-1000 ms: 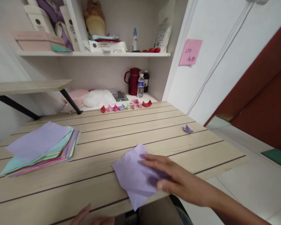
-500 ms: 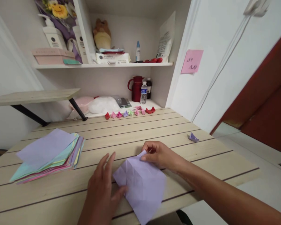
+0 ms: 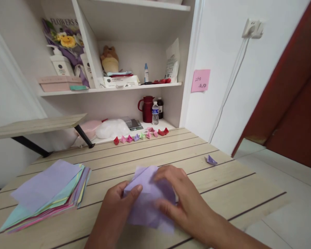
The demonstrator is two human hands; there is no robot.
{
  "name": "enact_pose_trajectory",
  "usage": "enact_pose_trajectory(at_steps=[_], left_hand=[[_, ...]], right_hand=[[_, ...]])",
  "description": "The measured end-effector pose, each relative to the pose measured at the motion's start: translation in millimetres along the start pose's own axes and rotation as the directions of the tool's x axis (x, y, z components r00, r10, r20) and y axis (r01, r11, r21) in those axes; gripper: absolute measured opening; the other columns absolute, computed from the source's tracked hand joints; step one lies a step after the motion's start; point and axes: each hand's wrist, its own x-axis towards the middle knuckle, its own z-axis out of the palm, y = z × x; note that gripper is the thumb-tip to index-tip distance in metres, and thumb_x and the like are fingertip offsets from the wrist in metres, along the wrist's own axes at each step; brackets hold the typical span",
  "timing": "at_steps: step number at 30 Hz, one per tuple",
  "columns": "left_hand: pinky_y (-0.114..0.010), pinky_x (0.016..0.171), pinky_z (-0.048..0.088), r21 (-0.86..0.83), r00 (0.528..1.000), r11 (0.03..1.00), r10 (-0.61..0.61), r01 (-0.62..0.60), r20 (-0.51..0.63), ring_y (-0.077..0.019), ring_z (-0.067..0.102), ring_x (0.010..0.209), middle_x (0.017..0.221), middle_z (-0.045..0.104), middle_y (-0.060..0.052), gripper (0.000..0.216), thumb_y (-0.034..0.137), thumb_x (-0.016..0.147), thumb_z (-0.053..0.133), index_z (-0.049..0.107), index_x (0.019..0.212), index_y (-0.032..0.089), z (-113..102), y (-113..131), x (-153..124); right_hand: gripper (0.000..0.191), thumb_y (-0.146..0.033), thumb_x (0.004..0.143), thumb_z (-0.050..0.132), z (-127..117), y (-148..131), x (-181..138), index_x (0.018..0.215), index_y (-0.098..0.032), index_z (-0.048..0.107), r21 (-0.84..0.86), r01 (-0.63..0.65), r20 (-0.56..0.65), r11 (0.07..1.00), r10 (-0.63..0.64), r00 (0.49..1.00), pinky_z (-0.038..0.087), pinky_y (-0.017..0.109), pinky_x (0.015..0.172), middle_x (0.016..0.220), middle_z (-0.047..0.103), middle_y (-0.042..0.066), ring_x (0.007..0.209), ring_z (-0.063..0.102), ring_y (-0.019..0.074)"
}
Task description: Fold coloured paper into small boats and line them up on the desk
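A creased sheet of purple origami paper (image 3: 143, 207) is between my hands above the slatted table, partly folded and blurred at its lower edge. My left hand (image 3: 116, 204) pinches its left side, thumb on top. Over its right side is my right hand (image 3: 186, 200), thumb and fingers apart; its fingertips are smeared by motion, so contact with the paper is hard to make out. A small purple folded paper boat (image 3: 211, 160) sits alone to the right. To the left lies a stack of coloured paper (image 3: 75, 193) with a purple sheet (image 3: 48, 185) on top.
Several small folded paper boats (image 3: 129, 138) line the table's back edge. Behind them stand a red jug (image 3: 147, 110) and a water bottle (image 3: 155, 113). A raised wooden shelf (image 3: 38, 124) on black legs is at the left. The slatted table (image 3: 238, 186) ends at the right.
My left hand has gone from spread fingers to pinching the paper. My right hand has let go of the top corner and spread over the right side. The paper has turned, and the view has tilted up.
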Motion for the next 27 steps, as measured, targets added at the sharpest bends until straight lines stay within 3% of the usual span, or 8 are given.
enact_pose_trajectory(at_steps=[5,8,10,13,16,19,22,27], left_hand=[[-0.028,0.060,0.047,-0.144,0.996,0.989,0.042,-0.030,0.080,-0.0169,0.063,0.062,0.068,0.069,-0.004,0.050,0.062,0.073,0.068,0.070,0.087,0.014,-0.8,-20.4,2.0],[-0.042,0.079,0.053,0.090,0.937,0.956,0.293,-0.280,-0.192,-0.0268,0.068,0.092,0.106,0.070,-0.013,0.065,0.070,0.079,0.054,0.061,0.115,0.016,-0.9,-25.8,-0.4],[-0.059,0.098,0.043,0.471,0.715,0.776,0.602,-0.419,-0.355,-0.0360,0.053,0.124,0.140,0.051,-0.019,0.079,0.075,0.075,0.055,0.050,0.133,0.021,-0.6,-22.5,-4.5],[-0.065,0.113,0.017,0.856,0.408,0.287,0.907,-0.430,-0.099,-0.0358,0.036,0.139,0.143,0.051,-0.010,0.050,0.059,0.078,0.067,0.062,0.119,0.031,0.9,-13.5,-11.4],[-0.057,0.115,0.018,0.851,0.502,0.200,0.861,-0.485,0.084,-0.0211,0.066,0.096,0.090,0.073,0.003,0.012,0.036,0.087,0.062,0.064,0.077,0.029,2.0,-11.5,-13.5],[-0.036,0.083,0.049,0.785,0.751,0.515,0.653,-0.345,-0.098,-0.0131,0.058,0.055,0.056,0.062,0.009,0.026,0.040,0.085,0.061,0.056,0.064,0.026,1.5,-16.2,-10.2],[-0.028,0.055,0.044,0.736,0.814,0.636,0.542,-0.233,-0.210,-0.0134,0.053,0.047,0.051,0.059,0.009,0.029,0.045,0.084,0.062,0.054,0.063,0.026,0.0,-17.3,-7.1],[-0.052,0.112,0.030,0.886,0.393,0.127,0.917,-0.447,0.067,-0.0175,0.068,0.087,0.089,0.075,0.003,0.006,0.020,0.087,0.062,0.064,0.086,0.026,-9.2,-18.9,-15.6]], right_hand=[[0.015,-0.020,0.081,0.070,12.4,10.0,-7.3,0.094,-0.024,0.064,-0.155,-0.031,-0.043,0.987,0.025,0.999,0.040,0.045,0.094,0.113,0.066,0.007,0.105,0.058,0.0274],[0.013,-0.015,0.079,0.069,13.8,15.8,-4.8,0.073,-0.022,0.060,-0.057,-0.128,-0.014,0.990,0.128,0.992,0.044,0.037,0.082,0.075,0.066,0.000,0.081,0.060,0.0212],[0.014,-0.014,0.075,0.072,11.7,14.9,-4.8,0.073,-0.022,0.061,-0.039,-0.149,0.023,0.988,0.150,0.988,0.043,0.036,0.081,0.068,0.063,-0.002,0.074,0.059,0.0195],[0.014,-0.013,0.074,0.074,5.8,10.3,-6.5,0.073,-0.022,0.064,-0.015,-0.157,0.095,0.987,0.158,0.983,0.042,0.036,0.082,0.066,0.061,-0.003,0.072,0.057,0.0180],[0.008,-0.022,0.078,0.073,-0.3,11.7,-6.6,0.074,-0.022,0.066,0.155,-0.310,0.180,0.938,0.282,0.942,0.042,0.028,0.067,0.065,0.060,-0.003,0.068,0.055,0.0164],[0.010,-0.029,0.081,0.069,-3.7,22.7,-3.1,0.077,-0.020,0.065,0.333,-0.496,0.277,0.802,0.420,0.864,0.035,0.022,0.051,0.061,0.057,-0.004,0.055,0.049,0.0123],[0.014,-0.031,0.084,0.066,-5.4,34.9,0.4,0.076,-0.019,0.065,0.347,-0.512,0.280,0.785,0.435,0.856,0.037,0.023,0.049,0.059,0.058,-0.003,0.053,0.051,0.0131],[0.013,-0.015,0.090,0.058,-9.0,39.4,-15.3,0.087,-0.024,0.067,-0.095,0.101,-0.131,0.990,-0.113,0.985,0.042,0.044,0.095,0.099,0.074,0.003,0.098,0.064,0.0223]])
